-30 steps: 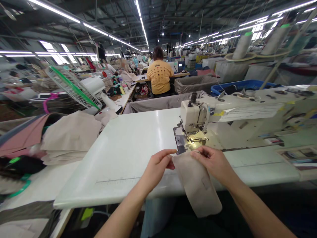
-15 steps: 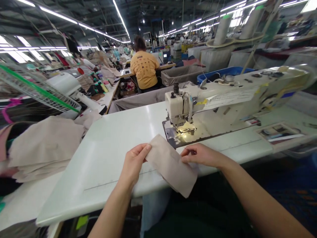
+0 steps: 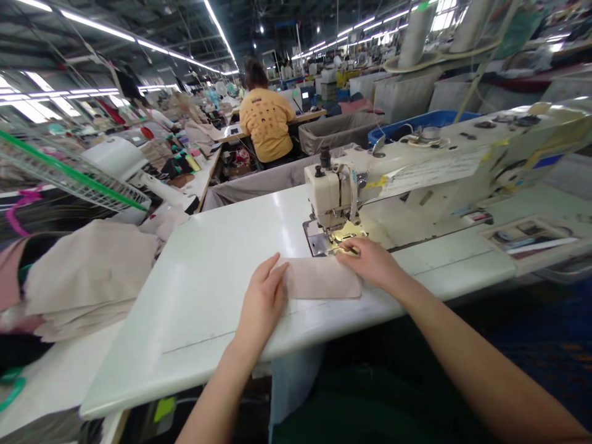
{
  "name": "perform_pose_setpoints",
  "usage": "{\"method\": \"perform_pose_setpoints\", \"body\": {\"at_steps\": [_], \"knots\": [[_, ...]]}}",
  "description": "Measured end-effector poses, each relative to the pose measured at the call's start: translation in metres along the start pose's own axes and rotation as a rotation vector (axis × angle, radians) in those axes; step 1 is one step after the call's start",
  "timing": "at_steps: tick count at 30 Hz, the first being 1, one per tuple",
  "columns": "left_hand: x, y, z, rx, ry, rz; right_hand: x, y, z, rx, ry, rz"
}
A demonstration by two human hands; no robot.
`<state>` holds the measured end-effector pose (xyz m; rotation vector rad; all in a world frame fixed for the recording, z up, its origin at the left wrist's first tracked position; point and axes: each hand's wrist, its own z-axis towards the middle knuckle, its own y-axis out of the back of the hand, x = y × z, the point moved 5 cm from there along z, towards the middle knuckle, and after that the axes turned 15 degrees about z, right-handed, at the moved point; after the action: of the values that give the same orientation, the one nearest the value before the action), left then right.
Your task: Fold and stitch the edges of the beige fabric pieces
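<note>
A beige, folded-looking fabric piece [image 3: 324, 279] lies flat on the pale table, its long side running left to right just in front of the sewing machine's needle area [image 3: 333, 237]. My left hand [image 3: 263, 296] rests at its left end, fingers stretched out and the thumb touching the edge. With thumb and fingers closed together, my right hand [image 3: 370, 262] grips the top right corner, close to the presser foot. The machine's lamp lights the metal plate there. What lies under my right fingertips is hidden.
A stack of beige fabric [image 3: 92, 271] sits left of the table [image 3: 222, 246]. Behind stand grey cloth bins [image 3: 340, 132] and a blue tub [image 3: 428, 123]. A tool tray [image 3: 531, 243] is set into the table at right. A person in a yellow shirt [image 3: 267, 123] sits ahead, facing away.
The fabric piece has gone from tilted over the table's front edge to flat near the needle. My right hand has moved up and forward; my left fingers have straightened out of their pinch.
</note>
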<state>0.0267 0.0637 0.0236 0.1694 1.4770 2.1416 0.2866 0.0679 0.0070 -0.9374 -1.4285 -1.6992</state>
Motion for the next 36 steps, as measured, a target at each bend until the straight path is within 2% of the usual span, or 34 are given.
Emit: {"method": "perform_pose_setpoints", "body": {"at_steps": [3,8,12,16,20,24,27,36], "knots": [[-0.006,-0.012,0.009,0.061,-0.164,0.003,-0.010,0.008,-0.011,-0.087,-0.024,-0.039],[0.004,-0.027,0.013,0.034,-0.173,-0.001,-0.028,0.014,-0.026,0.000,-0.182,0.041],[0.008,-0.032,0.007,-0.024,-0.181,-0.020,-0.017,0.011,-0.026,0.079,-0.191,0.229],[0.009,-0.031,0.003,-0.033,-0.172,-0.031,-0.002,0.014,-0.025,0.057,-0.198,0.368],[0.009,-0.030,0.003,-0.018,-0.157,-0.045,-0.004,0.014,-0.028,0.051,-0.262,0.493],[0.010,-0.030,0.003,0.000,-0.149,-0.063,-0.011,0.004,-0.029,0.135,-0.254,0.377],[0.012,-0.031,0.004,0.039,-0.131,-0.089,-0.014,0.001,-0.027,0.153,-0.248,0.263],[0.023,-0.031,0.006,0.249,-0.048,-0.212,-0.011,0.006,-0.022,0.220,-0.277,0.073]]}}
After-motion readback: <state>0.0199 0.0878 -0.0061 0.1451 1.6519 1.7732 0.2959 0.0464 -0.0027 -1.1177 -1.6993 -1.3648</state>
